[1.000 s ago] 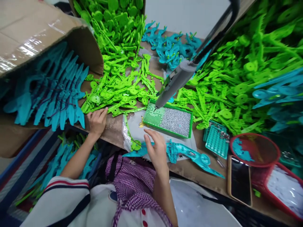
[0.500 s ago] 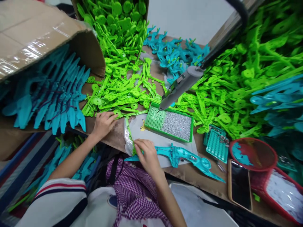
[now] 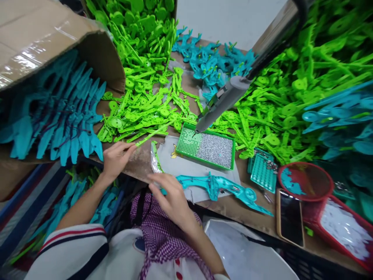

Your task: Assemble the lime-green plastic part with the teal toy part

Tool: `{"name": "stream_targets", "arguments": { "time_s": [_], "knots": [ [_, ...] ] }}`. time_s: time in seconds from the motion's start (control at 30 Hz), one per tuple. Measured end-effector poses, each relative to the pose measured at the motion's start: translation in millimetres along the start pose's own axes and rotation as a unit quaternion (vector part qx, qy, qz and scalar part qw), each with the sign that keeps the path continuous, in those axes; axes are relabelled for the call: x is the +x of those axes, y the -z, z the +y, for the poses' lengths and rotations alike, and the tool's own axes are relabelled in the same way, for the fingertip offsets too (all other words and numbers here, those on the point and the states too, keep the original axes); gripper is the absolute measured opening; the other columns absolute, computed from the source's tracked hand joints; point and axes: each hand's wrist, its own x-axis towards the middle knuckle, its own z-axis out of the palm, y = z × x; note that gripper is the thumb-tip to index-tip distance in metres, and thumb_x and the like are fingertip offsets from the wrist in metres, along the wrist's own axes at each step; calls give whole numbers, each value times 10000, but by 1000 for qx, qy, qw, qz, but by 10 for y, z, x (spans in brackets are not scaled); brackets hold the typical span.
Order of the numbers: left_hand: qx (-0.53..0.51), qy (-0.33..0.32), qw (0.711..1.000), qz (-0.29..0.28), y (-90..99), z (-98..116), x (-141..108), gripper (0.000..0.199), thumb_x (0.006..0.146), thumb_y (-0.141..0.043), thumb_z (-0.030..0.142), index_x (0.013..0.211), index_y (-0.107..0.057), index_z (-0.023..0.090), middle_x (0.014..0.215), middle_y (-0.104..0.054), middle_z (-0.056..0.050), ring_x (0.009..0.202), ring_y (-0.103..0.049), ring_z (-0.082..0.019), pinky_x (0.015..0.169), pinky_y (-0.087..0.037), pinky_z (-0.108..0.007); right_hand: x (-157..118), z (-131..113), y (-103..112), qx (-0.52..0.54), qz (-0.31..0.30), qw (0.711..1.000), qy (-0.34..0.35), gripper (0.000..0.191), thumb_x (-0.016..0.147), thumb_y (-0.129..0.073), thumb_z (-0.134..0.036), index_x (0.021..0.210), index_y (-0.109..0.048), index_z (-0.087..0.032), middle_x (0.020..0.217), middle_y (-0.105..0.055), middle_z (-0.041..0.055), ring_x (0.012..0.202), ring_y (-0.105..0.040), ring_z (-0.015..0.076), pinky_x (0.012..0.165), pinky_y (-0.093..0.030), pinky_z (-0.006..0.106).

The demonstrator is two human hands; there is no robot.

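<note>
From the head camera, my left hand point(image 3: 116, 157) is pinching the near end of a long green plastic strip point(image 3: 151, 134), pulling it off the green pile point(image 3: 145, 109) onto the table edge point(image 3: 140, 163). My right hand point(image 3: 171, 198) is resting with fingers loosely spread, gripping nothing, on the teal plastic piece point(image 3: 221, 186) beside the green screw tray point(image 3: 206, 146).

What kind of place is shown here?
Probably a small assembly workshop: loose green plastic parts are heaped over the bench, a hanging powered screwdriver points at a green tray of screws, and a cardboard box holds teal parts.
</note>
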Motion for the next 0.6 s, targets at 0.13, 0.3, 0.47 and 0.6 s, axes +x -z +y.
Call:
{"name": "stream_targets", "arguments": {
  "time_s": [0.13,0.3,0.47,0.6],
  "knots": [
    [-175,247,953,-11,-3,377,-483,266,760,-706,432,762,-760,171,697,-745,-20,602,-681,-169,604,-574,-268,26,147,-202,23,79,993,-83,436,970,-459,-358,1389,-500,-244,1292,-641,93,1166,-615,199,982,-507,352],
    [-326,301,888,-120,-200,557,-949,292,771,-701,445,767,-769,161,717,-754,-53,585,-695,-179,576,-595,-277,-133,337,-243,95,112,977,-153,411,944,-485,-411,1282,-611,-213,1236,-684,93,1117,-649,211,969,-522,349],
    [-188,75,976,-76,-64,525,-645,136,858,-634,234,913,-756,212,876,-752,-40,813,-709,-154,750,-590,-255,-176,505,-13,152,48,958,-240,368,905,-527,-453,1128,-713,-226,1109,-747,65,988,-702,230,870,-561,364],
    [-182,-110,976,-43,271,794,-545,314,868,-591,119,1121,-667,290,1012,-703,-31,912,-681,-155,796,-588,-295,-80,596,10,137,-1,963,-230,354,894,-533,-433,1112,-727,-234,1121,-746,51,1020,-694,237,926,-532,392]
  ]
}}
